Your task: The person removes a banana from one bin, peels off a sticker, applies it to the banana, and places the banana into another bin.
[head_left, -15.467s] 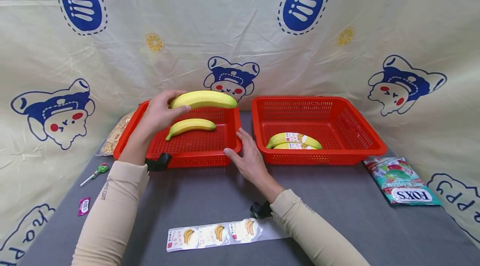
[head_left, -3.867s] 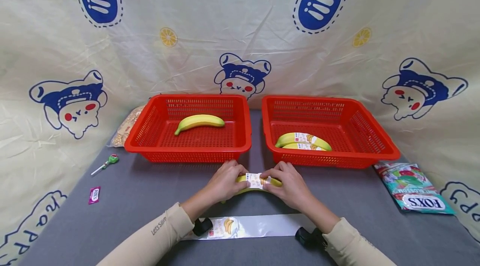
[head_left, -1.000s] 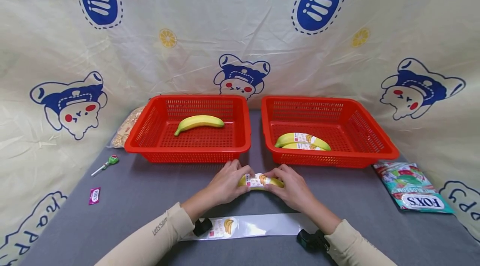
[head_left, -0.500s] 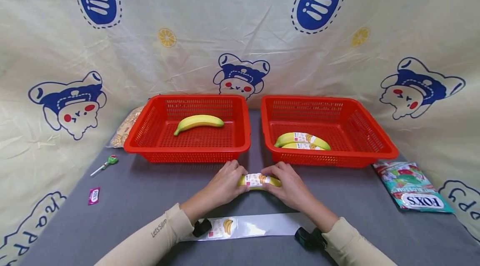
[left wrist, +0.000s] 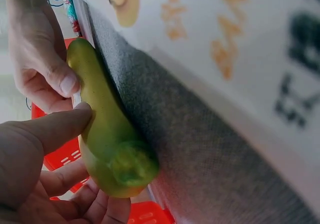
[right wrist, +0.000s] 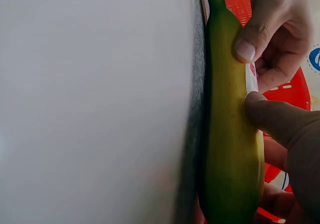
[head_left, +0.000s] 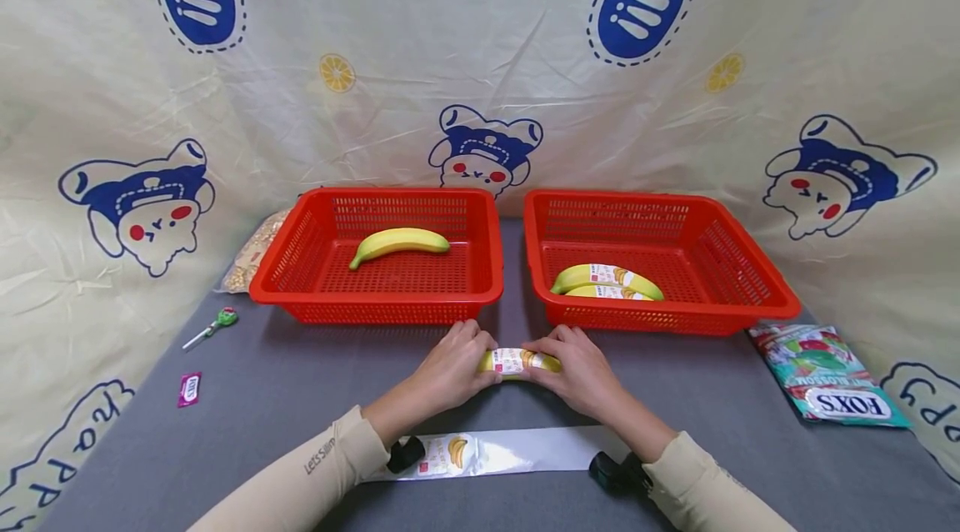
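Grey tabletop (head_left: 300, 378), labelled banana (head_left: 513, 361), fingers (left wrist: 67, 176) gripping it

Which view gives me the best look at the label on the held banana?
The head view: the label faces the camera there, its printed front showing. Both wrist views show mostly bare banana and only a thin strip of label.

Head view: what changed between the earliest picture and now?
The banana the left hand held over the left basket has come nearer, is labelled, and both hands grip it. The strip shows fewer labels; the right hand has left that basket's rim. Unchanged: one banana in that basket, two labelled bananas in the right basket.
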`<state>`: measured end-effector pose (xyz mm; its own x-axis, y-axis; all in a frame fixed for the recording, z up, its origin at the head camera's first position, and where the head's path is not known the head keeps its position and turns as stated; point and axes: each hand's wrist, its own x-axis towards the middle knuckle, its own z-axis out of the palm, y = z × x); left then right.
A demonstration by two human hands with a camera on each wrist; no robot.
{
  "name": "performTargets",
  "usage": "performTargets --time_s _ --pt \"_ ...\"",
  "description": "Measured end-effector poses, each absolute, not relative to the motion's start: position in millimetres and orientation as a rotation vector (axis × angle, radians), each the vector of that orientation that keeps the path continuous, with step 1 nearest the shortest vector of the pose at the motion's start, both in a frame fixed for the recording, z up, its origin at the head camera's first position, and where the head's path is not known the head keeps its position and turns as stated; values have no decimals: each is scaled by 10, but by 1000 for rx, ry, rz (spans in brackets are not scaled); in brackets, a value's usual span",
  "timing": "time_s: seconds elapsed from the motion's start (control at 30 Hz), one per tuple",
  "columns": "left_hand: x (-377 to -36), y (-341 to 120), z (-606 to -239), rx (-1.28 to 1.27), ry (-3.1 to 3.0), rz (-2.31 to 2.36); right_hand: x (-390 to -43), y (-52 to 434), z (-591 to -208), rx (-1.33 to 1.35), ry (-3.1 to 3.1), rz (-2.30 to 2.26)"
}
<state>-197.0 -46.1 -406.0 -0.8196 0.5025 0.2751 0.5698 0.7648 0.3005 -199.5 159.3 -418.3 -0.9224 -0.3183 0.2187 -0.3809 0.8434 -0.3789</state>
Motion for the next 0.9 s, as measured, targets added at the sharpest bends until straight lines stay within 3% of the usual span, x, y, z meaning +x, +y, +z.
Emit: performTargets --time_s 0.9 --pt "-1979 -539 -3976 -842 -2981 -472 -1932 1606 -4187 543 -2926 656"
